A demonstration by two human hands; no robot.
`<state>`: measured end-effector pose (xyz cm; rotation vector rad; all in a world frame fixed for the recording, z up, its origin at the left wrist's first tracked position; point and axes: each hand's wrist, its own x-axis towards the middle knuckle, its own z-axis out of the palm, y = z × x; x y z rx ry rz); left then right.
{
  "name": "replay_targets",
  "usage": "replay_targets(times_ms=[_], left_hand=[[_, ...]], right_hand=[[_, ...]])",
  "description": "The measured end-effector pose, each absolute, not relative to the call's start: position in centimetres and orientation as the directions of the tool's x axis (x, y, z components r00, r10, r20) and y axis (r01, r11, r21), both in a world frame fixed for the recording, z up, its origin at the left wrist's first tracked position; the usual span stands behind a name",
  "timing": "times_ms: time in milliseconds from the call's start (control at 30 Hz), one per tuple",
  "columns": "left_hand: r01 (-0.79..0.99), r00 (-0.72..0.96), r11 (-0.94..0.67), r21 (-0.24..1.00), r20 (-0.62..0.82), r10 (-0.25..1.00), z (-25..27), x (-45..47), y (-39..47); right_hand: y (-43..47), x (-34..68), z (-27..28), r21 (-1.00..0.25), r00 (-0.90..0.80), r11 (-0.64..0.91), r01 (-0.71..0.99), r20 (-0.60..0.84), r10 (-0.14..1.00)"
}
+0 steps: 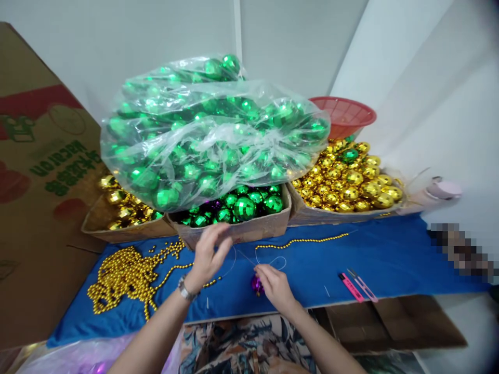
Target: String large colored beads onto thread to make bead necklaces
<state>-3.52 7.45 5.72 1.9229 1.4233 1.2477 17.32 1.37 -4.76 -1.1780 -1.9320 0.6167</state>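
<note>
My left hand point(208, 257), with a watch at the wrist, is raised in front of the cardboard box point(249, 231) of shiny green disco-ball ornaments point(245, 209). Its fingers are apart, and I see nothing held in them. Over the blue cloth, my right hand point(275, 288) pinches a thin clear string point(278, 258) just above a purple ball ornament point(256, 283). That ball is partly hidden by the fingers. The string loops out on both sides of the pinch, close to a strand of gold beads point(300, 241) on the cloth.
A large clear bag of green balls point(218, 140) rests over the boxes. Boxes of gold balls point(351, 192) stand left and right. Gold bead strands point(120, 280) lie heaped at left. A pink cutter point(351, 287) and pink-handled snips point(364, 287) lie on the blue cloth point(390, 249).
</note>
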Motion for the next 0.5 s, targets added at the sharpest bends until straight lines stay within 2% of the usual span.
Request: replay_targets(times_ms=[67,133,200,267,333,400,433,500], left_hand=[[0.733,0.043,-0.360,0.577,0.488,0.872,6.4,-4.5,10.6],[0.838,0.114,-0.310,0.449,0.411,0.905,6.4,-5.1,13.3],[0.861,0.156,-0.283,0.423,0.309,0.938,6.2,-5.3,14.9],[0.811,0.117,-0.270,0.520,0.307,0.944,6.1,-5.2,15.1],[0.624,-0.004,-0.255,0.739,0.329,0.944,6.4,-5.1,14.0],[0.244,-0.107,-0.191,0.951,0.222,0.969,6.9,-5.0,12.2],[0.028,-0.116,-0.126,0.992,0.129,0.985,7.1,-4.9,11.2],[-0.302,-0.072,0.020,0.953,-0.044,0.996,7.4,-4.7,9.4]], right_hand=[[1.4,17.4,-4.2,-0.742,-0.262,0.465,0.482,0.384,0.885],[1.2,17.5,-3.7,-0.750,-0.254,0.471,0.464,0.397,0.882],[1.0,17.4,-3.2,-0.760,-0.254,0.470,0.449,0.396,0.882],[0.7,17.5,-2.7,-0.765,-0.253,0.460,0.450,0.384,0.888],[0.5,17.6,-2.2,-0.767,-0.243,0.451,0.456,0.381,0.892],[0.2,17.7,-1.7,-0.763,-0.241,0.461,0.453,0.394,0.887],[0.1,17.8,-1.4,-0.759,-0.246,0.471,0.449,0.402,0.882],[0.0,18.0,-1.0,-0.748,-0.266,0.490,0.447,0.412,0.871]])
